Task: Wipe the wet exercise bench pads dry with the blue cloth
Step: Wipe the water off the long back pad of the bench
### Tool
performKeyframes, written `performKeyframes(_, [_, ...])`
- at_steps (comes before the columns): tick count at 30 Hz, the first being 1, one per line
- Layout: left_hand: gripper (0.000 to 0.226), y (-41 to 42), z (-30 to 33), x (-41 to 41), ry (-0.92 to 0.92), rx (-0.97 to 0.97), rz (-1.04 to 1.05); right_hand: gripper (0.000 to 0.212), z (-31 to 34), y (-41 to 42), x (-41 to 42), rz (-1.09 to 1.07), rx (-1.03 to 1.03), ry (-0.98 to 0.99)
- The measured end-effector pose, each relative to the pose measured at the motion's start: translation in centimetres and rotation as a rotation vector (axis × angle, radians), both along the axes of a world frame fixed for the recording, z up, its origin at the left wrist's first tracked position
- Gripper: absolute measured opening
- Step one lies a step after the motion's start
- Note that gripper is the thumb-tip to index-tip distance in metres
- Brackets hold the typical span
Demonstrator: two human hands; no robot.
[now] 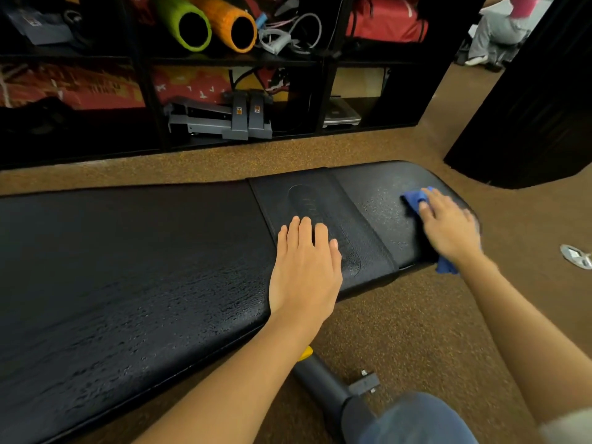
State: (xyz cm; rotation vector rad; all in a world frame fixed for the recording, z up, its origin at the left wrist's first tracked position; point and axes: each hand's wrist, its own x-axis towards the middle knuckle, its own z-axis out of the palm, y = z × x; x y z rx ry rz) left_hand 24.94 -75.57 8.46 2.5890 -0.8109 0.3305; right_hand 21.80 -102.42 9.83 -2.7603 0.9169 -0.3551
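Observation:
A long black exercise bench runs across the view. Its big back pad (pixel 128 267) glistens with water drops on the left. The short seat pad (pixel 378 200) on the right also shows droplets. My right hand (pixel 448 225) presses the blue cloth (pixel 415 198) flat on the seat pad's right end; a corner of the cloth hangs below my wrist. My left hand (pixel 304 267) lies flat, fingers apart, over the join between the pads, holding nothing.
A black shelf unit (pixel 147 78) stands behind the bench with green and orange foam rollers (pixel 217 24) and a grey stepper (pixel 221 118). A black cabinet (pixel 525 123) stands at the right. The bench's leg (pixel 323 379) crosses the brown floor. A seated person is far right.

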Motion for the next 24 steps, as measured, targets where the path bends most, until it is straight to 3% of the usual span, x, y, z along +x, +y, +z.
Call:
performKeyframes(4, [0.035, -0.1, 0.1, 0.0, -0.003, -0.001, 0.011, 0.043, -1.1, 6.4, -3.5, 0.26, 0.019, -0.096])
performKeyframes(7, [0.036, -0.1, 0.1, 0.0, -0.011, -0.004, 0.012, 0.044, -1.9, 6.8, -7.0, 0.451, 0.035, -0.135])
performKeyframes(9, [0.034, -0.1, 0.0, 0.0, 0.0, -0.01, 0.005, 0.045, -2.3, 4.5, -8.2, 0.436, 0.031, -0.171])
performKeyframes(15, [0.038, 0.0, 0.1, 0.0, 0.018, 0.024, -0.008, 0.039, -1.8, 1.2, -4.7, 0.026, 0.148, -0.291])
performKeyframes(21, [0.04, -0.1, 0.2, -0.1, -0.006, 0.017, 0.007, 0.043, -2.3, 6.0, -6.7, 0.384, 0.084, -0.242])
performKeyframes(24, [0.043, -0.1, 0.0, -0.1, -0.03, 0.011, 0.016, 0.046, -2.0, 2.2, -6.0, 0.278, 0.073, -0.21])
